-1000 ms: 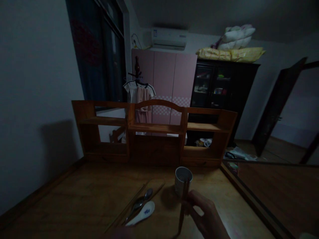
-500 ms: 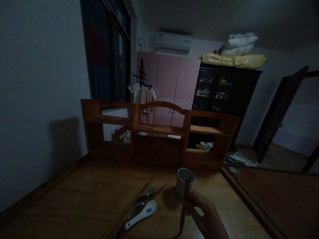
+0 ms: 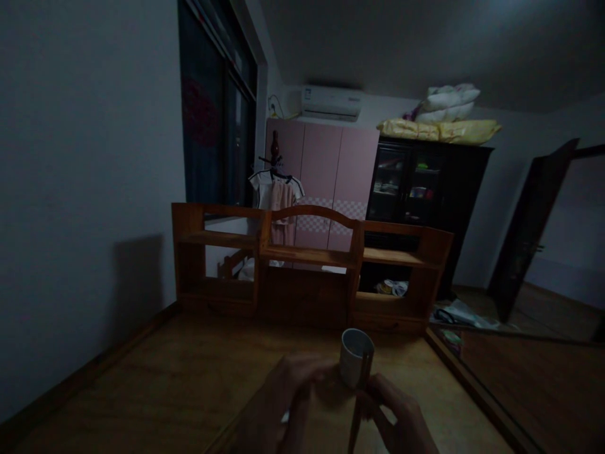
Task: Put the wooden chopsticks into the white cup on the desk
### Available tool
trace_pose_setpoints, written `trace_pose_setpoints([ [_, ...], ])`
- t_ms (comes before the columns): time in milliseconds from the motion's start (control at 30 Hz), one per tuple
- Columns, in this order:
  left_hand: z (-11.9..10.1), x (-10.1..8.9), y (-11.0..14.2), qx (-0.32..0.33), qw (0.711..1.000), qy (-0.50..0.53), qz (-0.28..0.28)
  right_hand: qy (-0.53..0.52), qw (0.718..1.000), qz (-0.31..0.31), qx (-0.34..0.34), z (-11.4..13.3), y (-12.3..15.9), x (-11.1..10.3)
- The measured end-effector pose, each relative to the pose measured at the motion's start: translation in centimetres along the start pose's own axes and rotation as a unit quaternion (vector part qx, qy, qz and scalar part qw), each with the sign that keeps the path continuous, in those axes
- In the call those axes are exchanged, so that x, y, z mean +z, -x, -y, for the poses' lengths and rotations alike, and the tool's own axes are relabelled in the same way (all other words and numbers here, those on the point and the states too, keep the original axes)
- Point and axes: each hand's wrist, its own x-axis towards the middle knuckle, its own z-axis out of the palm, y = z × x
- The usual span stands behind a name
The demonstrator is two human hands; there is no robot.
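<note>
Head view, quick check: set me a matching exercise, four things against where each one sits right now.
Things:
1. white cup
2. chopsticks
3. air conditioner
4. yellow bedding

Places:
A. on top of the dark cabinet
B. high on the wall above the pink wardrobe
C. standing on the wooden desk, in front of the shelf unit
D. in the grip of the right hand

Pairs: 1-C, 2-D, 3-B, 4-A

My left hand (image 3: 278, 403) is motion-blurred and covers whatever lies on the table (image 3: 142, 391) beneath it; both wrists run off the bottom edge. The chopsticks (image 3: 359, 403) are too dim to count.
</note>
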Motion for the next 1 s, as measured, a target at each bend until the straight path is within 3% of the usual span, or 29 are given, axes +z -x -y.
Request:
trace_pose_setpoints([
  [100,4.9,4.0,0.5,-0.099,0.982,0.068,0.143,-0.008,1.000,-0.007,0.010,0.4,-0.1,-0.1],
  [200,10.5,8.7,3.2,-0.172,0.932,0.188,0.258,-0.015,1.000,-0.014,0.017,0.7,-0.2,-0.4],
  [267,12.9,11.4,5.2,-0.231,0.912,0.238,0.242,-0.019,0.999,-0.016,0.022,0.7,-0.2,-0.6],
  [367,13.8,14.0,7.0,-0.351,0.881,0.247,0.198,-0.024,0.999,-0.017,0.027,0.8,0.0,-0.7],
  [500,12.7,14.6,7.7,-0.421,0.861,0.231,0.169,-0.025,0.999,-0.023,0.026,1.0,0.2,-0.5],
  [700,12.2,14.4,7.1,-0.477,0.842,0.198,0.160,-0.040,0.999,-0.015,0.026,1.2,0.2,-0.4],
  [867,11.4,14.2,6.5,-0.491,0.840,0.155,0.172,-0.033,0.999,-0.017,0.025,0.9,0.2,-0.7],
  [1000,9.0,12.4,6.6,-0.458,0.861,0.117,0.188,-0.012,0.999,-0.020,0.026,0.0,0.4,-0.6],
])
